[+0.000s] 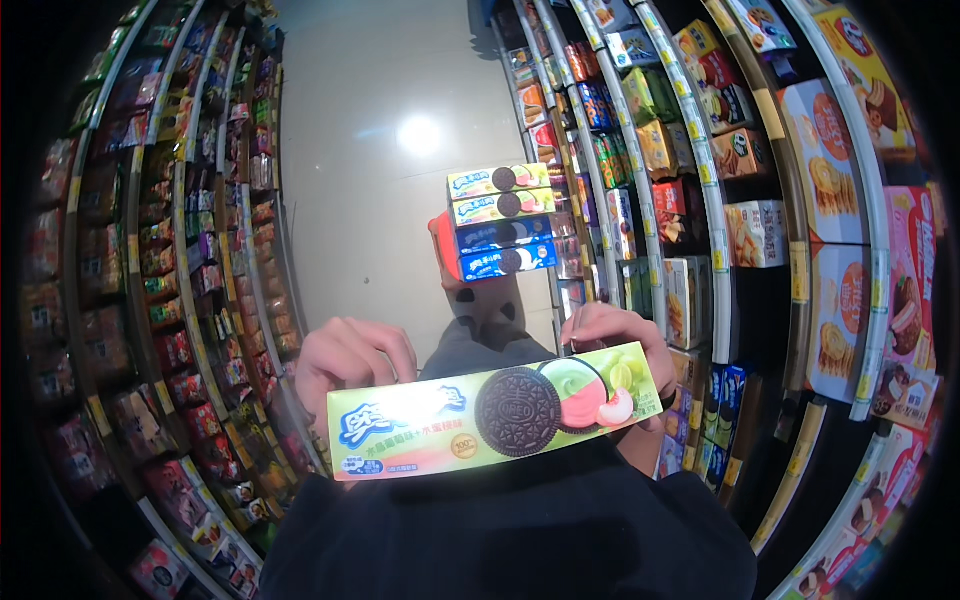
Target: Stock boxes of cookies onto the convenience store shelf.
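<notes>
A long light-green Oreo cookie box (442,435) spans the space before my torso, tilted slightly up towards the right. Its printed front, with a cookie, grape and peach pictures, faces the camera, and glare washes out part of the lettering. Behind its left end, my left hand (349,356) grips it with curled fingers. At the right end my right hand (626,337) holds the upper edge, its thumb and fingertips close together. The box hides parts of both hands. Beyond it, two light-green Oreo boxes (501,193) and two blue ones (508,259) lie in a row.
Shelves of packaged snacks (199,270) line the left side. On the right, shelves with price strips (694,150) carry boxed biscuits (840,322). A glossy tiled floor (352,187) runs between them. A partly hidden red object (444,244) sits beside the row of boxes.
</notes>
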Motion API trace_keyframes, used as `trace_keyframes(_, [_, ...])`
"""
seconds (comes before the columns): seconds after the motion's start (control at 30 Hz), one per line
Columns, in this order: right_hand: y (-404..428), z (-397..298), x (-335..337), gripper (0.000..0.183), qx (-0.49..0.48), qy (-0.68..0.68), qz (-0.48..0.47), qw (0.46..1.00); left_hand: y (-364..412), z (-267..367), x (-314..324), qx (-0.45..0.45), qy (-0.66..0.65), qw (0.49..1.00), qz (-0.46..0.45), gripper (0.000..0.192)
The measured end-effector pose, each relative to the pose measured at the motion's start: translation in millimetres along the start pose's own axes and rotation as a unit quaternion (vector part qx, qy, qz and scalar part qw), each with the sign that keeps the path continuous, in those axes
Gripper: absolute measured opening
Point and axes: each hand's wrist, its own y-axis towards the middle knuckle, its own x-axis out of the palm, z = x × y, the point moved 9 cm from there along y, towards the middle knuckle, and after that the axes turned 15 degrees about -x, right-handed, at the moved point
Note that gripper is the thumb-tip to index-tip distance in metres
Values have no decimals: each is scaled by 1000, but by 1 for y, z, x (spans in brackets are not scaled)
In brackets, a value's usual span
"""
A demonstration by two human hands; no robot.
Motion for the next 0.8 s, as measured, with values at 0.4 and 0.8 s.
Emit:
trace_keyframes(0.4, [-50,-26,1,77,12,-5,139,990,36,-29,19,-54,-33,997,-39,67])
trace_keyframes(0.8, [-100,-69,27,30,-126,-168,318,925,60,-54,62,-116,-43,992,-39,52])
